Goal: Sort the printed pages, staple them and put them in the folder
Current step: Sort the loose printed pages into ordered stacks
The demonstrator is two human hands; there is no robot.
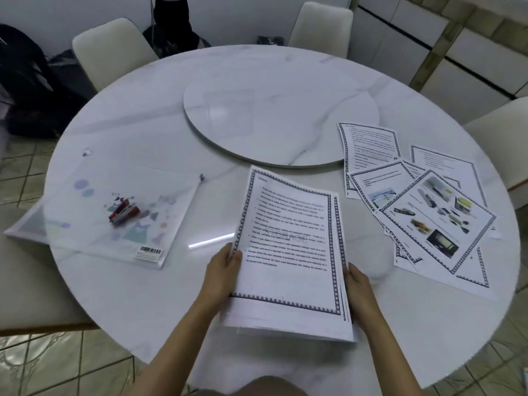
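Both hands grip one stack of printed pages [288,252], held between them just above the near part of the round table [143,132]. The left hand [221,270] is closed on the stack's left edge, thumb on the top sheet and fingers hidden beneath; the right hand [357,284] pinches the right edge lower down, its fingers also mostly hidden. The stack's long axis runs away from the person, tilted slightly left at the far end, and its edges are not squared, with lower sheets peeking out on the right and bottom. The relation that matters next is sideways: the loose pages [428,207] are fanned out to the right of the right hand, near it, so that hand looks better placed to gather them. The stapler [124,214] lies well to the left of the left hand, resting on the clear folder [94,212], which reaches over the table's left edge. Sorting seems unfinished; stapling and filing have not begun.
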